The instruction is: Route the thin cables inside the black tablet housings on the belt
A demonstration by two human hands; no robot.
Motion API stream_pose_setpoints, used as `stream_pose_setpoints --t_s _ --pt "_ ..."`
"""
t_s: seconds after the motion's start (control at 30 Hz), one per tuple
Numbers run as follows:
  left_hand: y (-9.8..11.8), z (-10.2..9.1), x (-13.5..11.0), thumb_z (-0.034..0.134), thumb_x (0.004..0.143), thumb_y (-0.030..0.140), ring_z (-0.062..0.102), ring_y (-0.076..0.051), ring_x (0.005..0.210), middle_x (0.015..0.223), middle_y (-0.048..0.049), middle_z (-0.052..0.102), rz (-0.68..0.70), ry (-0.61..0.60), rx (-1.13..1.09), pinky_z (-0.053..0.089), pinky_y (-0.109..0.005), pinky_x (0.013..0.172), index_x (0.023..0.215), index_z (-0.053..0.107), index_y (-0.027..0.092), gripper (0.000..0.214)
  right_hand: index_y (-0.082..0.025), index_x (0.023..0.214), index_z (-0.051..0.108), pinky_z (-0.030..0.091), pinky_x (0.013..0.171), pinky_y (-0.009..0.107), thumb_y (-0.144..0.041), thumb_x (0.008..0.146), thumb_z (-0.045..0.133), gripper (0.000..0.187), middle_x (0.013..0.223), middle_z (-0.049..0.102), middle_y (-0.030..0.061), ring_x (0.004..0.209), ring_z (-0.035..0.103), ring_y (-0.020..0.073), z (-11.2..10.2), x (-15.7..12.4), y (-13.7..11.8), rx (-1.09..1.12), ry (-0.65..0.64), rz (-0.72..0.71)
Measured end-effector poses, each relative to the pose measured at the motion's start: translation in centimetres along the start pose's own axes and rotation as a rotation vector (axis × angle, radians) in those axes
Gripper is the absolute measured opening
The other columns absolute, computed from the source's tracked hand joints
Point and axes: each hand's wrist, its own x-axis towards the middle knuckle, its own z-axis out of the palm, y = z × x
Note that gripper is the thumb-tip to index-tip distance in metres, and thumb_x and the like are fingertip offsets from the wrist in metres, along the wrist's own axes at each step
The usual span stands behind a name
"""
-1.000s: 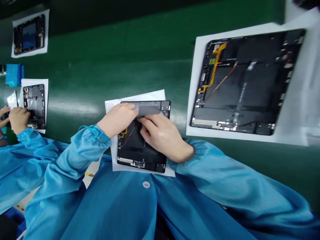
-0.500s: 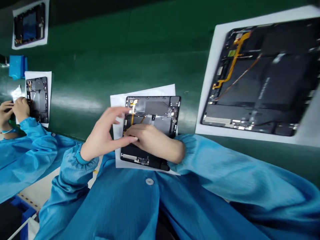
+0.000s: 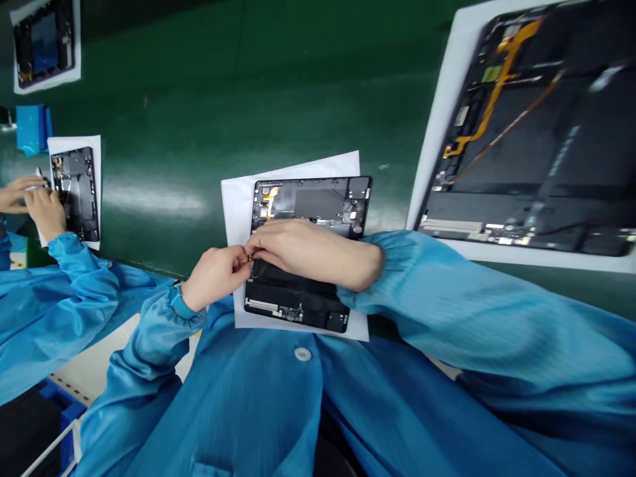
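Observation:
An opened tablet (image 3: 318,291) lies on a white sheet (image 3: 238,205) in front of me, with its battery and circuit parts showing. An orange flex cable (image 3: 271,199) runs along the tablet's left side, partly hidden by my right hand (image 3: 281,240). That hand reaches across the tablet, its fingers pinched at a small yellow-orange bit at the left edge, seemingly the cable's lower end. Coming from the left, my left hand (image 3: 218,273) is closed, thumb and fingers pressed together against the right fingertips. What lies inside its grip is hidden.
A larger-looking opened tablet (image 3: 527,159) sits on a white sheet at right. To the left, a co-worker's hands (image 3: 44,205) are beside another opened tablet (image 3: 77,192). A blue block (image 3: 32,129) and a further tablet (image 3: 44,43) lie beyond on the green table (image 3: 199,99).
My left hand has gone from spread fingers over the tablet to a closed grip at its left edge. My right fingers stay near that edge. The view has shifted slightly.

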Motion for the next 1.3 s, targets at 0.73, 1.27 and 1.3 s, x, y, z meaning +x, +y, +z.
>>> stream_pose_setpoints --t_s 0.73,1.27,1.3 --pt "-0.2 -1.5 1.2 0.058 0.09 0.018 0.064 -0.013 0.049 0.055 0.0031 0.067 -0.011 -0.168 -0.198 0.049 -0.024 0.058 0.07 0.053 0.021 0.021 -0.018 0.098 0.072 0.047 0.077 0.032 -0.003 0.096 0.055 0.023 0.096 0.075 0.0057 0.087 0.069 0.0188 0.3 0.3 -0.2 -0.077 0.034 -0.033" --pt "0.5 -1.4 1.5 0.058 0.083 0.014 0.063 -0.015 0.049 0.053 0.0019 0.065 -0.095 -0.109 -0.168 0.049 -0.026 0.059 0.063 0.053 0.021 0.022 -0.016 0.099 0.071 0.044 0.081 0.034 -0.009 0.099 0.055 0.017 0.095 0.073 0.0072 0.088 0.064 0.021 0.1 0.4 -0.2 -0.195 0.077 -0.022" --pt "0.6 -1.4 1.6 0.058 0.082 0.014 0.062 -0.015 0.048 0.053 0.0021 0.065 -0.103 -0.113 -0.171 0.049 -0.026 0.059 0.062 0.053 0.021 0.022 -0.016 0.098 0.071 0.044 0.082 0.034 -0.01 0.099 0.055 0.017 0.094 0.072 0.0077 0.088 0.063 0.0214 0.3 0.3 0.0 -0.214 0.103 -0.013"
